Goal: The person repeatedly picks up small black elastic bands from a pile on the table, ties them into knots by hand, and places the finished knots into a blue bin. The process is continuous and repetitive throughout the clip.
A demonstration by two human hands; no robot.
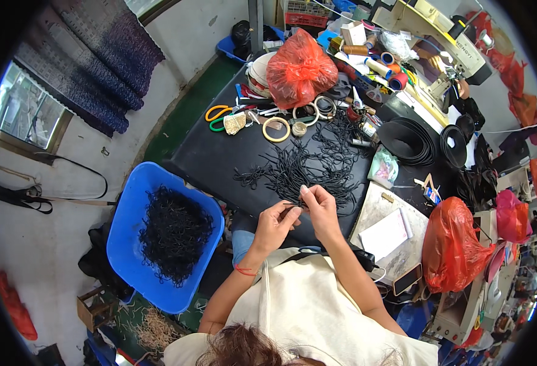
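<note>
Head view: left hand (273, 224) and right hand (321, 209) each pinch one black cord (294, 207) in a clenched grip.

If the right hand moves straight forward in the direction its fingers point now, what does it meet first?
Probably the pile of black cords on the black table. The right hand points up-left over it; its height above the cords is unclear.

I'm sitting in a small sewing workshop, cramped and crowded with stock. My black-topped worktable (220, 158) carries an industrial sewing machine (439, 30), spools of thread (366, 52), scissors (218, 112), rolls of tape (276, 129) and a heap of black cord loops (308, 168). A blue tub (128, 238) of more loops stands on the concrete floor, with red plastic bags (451, 247) of material beside me.
</note>
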